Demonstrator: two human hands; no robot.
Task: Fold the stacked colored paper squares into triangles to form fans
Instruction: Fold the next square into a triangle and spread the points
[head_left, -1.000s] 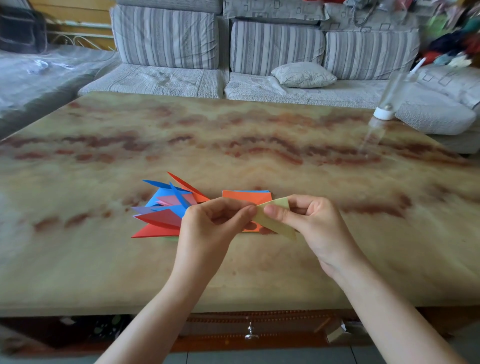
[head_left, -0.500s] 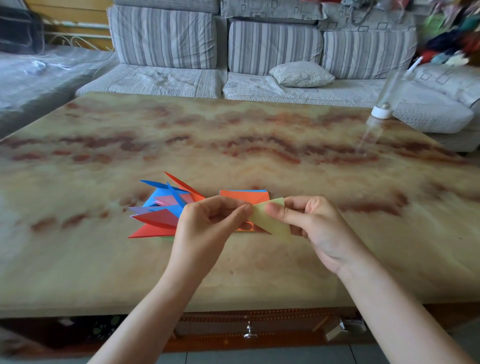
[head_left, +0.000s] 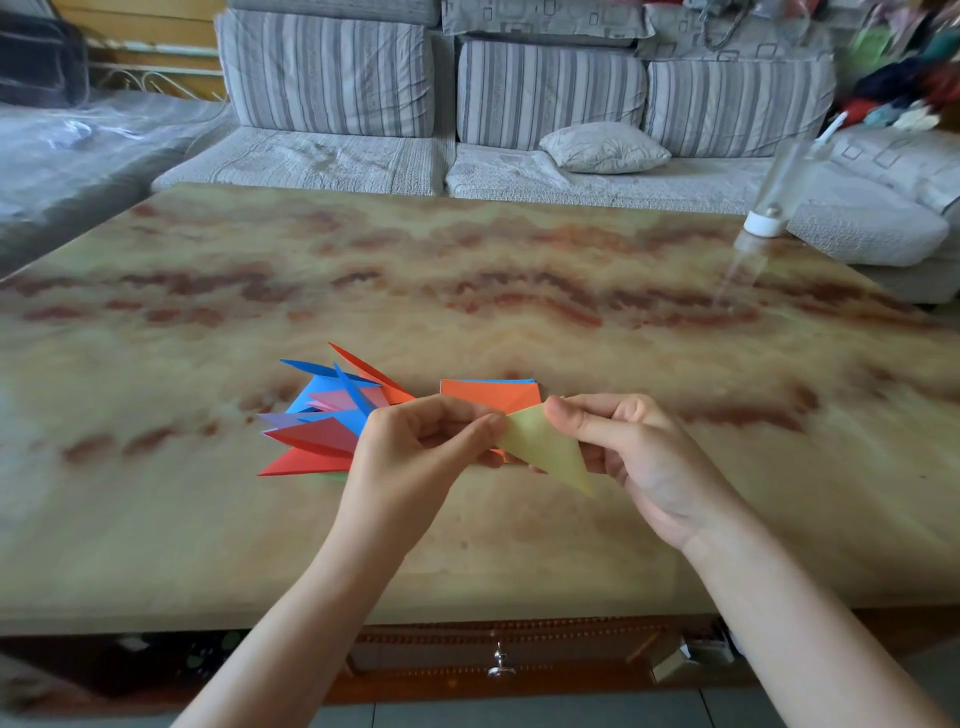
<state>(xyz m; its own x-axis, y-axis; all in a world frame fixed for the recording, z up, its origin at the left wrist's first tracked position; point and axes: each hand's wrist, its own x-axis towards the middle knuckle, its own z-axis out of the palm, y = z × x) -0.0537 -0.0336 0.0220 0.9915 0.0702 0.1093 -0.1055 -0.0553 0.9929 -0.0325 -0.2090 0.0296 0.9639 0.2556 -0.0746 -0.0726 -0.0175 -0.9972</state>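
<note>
Yellow folded triangle (head_left: 545, 446) pinched between left hand (head_left: 415, 457) and right hand (head_left: 639, 457) above table (head_left: 519, 291); folded triangles (head_left: 327, 415) fanned left, orange square stack (head_left: 488, 395) behind.

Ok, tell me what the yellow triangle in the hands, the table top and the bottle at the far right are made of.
The yellow triangle looks like thin matte paper: sharp crease, crisp edges. The table top seems polished marble or a marble-look surface: red-brown veins, glossy reflections. The bottle is clear, probably plastic, with an opaque white cap; glass cannot be ruled out.
</note>
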